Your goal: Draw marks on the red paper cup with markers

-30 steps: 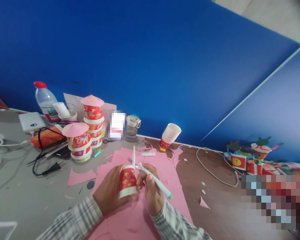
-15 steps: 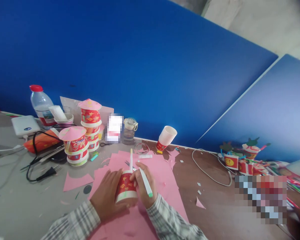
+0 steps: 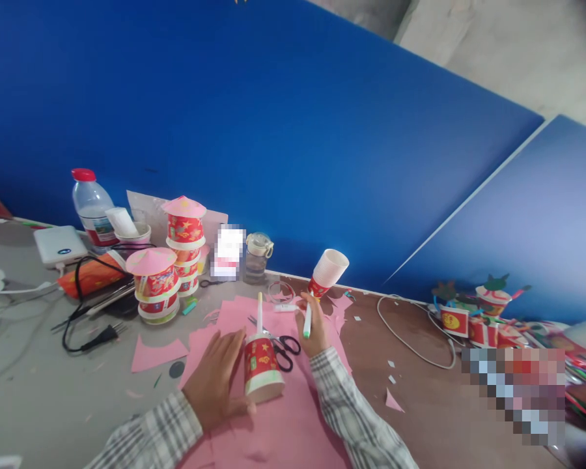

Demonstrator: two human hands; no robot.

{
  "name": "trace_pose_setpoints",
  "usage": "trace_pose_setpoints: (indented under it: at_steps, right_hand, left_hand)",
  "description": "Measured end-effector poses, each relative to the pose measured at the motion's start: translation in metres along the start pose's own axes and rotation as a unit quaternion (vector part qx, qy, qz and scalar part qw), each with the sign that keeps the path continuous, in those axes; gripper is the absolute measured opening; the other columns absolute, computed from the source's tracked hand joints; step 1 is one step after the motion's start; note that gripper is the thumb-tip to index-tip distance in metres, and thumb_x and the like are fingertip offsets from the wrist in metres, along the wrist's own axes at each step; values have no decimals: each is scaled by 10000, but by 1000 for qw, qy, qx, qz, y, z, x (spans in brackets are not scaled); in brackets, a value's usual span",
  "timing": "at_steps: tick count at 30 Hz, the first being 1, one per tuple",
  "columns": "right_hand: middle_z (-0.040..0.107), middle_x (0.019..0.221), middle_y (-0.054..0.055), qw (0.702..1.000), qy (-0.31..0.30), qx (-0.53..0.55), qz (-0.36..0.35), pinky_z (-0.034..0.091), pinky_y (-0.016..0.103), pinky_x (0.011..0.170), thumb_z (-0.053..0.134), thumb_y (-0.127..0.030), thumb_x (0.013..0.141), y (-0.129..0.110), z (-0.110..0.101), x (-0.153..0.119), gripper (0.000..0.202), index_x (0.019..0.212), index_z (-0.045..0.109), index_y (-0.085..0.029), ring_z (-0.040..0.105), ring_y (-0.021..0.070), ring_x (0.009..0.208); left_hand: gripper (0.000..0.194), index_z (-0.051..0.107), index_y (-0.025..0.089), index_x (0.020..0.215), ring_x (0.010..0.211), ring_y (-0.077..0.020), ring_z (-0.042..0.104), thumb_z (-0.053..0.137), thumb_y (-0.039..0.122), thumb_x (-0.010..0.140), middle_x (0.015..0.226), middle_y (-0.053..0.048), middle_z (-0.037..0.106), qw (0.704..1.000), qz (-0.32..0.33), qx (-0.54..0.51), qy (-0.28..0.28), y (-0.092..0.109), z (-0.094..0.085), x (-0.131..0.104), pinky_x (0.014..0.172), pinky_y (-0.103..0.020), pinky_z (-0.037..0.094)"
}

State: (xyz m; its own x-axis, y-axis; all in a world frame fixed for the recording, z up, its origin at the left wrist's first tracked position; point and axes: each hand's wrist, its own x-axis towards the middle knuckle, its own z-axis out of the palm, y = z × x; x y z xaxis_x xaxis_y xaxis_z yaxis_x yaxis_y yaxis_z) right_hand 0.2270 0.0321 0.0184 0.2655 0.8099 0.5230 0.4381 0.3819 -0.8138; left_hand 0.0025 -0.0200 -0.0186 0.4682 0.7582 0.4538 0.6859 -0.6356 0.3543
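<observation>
The worktop [image 3: 24, 384] is grey on the left and brown on the right. Toward its left end sits a white box [image 3: 61, 245]. Next to it, by the back edge, stands a bottle [image 3: 97, 218] with a red cap. In front of them lies a black plug [image 3: 98, 338]. Then come two towers of red paper cups, a short tower [image 3: 155, 285] and a tall tower [image 3: 185, 230]. Both have pointy pink roofs, and the tall one is nearer the back edge.

Next is the left hand [image 3: 215, 384]. Its grip is wide and holds nothing, with the thumb spread away from the fingers. Just to its right is a red and white cup [image 3: 262, 357], on the pink paper [image 3: 293, 430], well in front of the back edge. It is hard to tell if they touch. A white stick [image 3: 260, 318] with a yellow end shows past the cup. Scissors [image 3: 287, 352] lie just right of the cup.

Further right, the right hand [image 3: 318, 329] has its grip closed around a white pen [image 3: 307, 322] with a green end. Behind that hand, by the back edge, is a leaning cup stack [image 3: 332, 267]. A pale cable [image 3: 415, 355] curls over the brown part, and more red cups [image 3: 455, 322] sit toward the right end.
</observation>
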Motion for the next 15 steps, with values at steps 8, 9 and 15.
trace_pose_setpoints:
  at_steps: [8, 9, 15]
  right_hand:
    - [616, 1075, 115, 970, -69, -230, -34, 350, 487, 884, 553, -12, 596, 60, -13, 25, 513, 1068, 545, -211, 455, 330, 1084]
    - [607, 1096, 105, 964, -79, -253, -32, 332, 499, 899, 543, -3, 591, 66, -13, 25, 541, 1087, 532, -220, 429, 337, 1114]
    - [515, 1237, 93, 924, -147, -352, -26, 293, 456, 949, 505, 46, 548, 85, -12, 27, 711, 1202, 438, -226, 349, 320, 1188]
  left_hand:
    - [800, 49, 175, 1281, 1127, -278, 347, 157, 701, 688, 1263, -99, 382, 1000, -2, -8, -19, 1, -6, 1, 966, -491, 257]
    - [781, 50, 173, 1282, 1128, -273, 347, 127, 688, 698, 1265, -95, 380, 1000, -2, -9, -19, 2, -6, 1, 967, -487, 259]
    - [721, 56, 163, 1281, 1125, -263, 354, 69, 632, 734, 1245, -96, 407, 1000, 3, -2, -7, 2, -6, 1, 951, -480, 297]
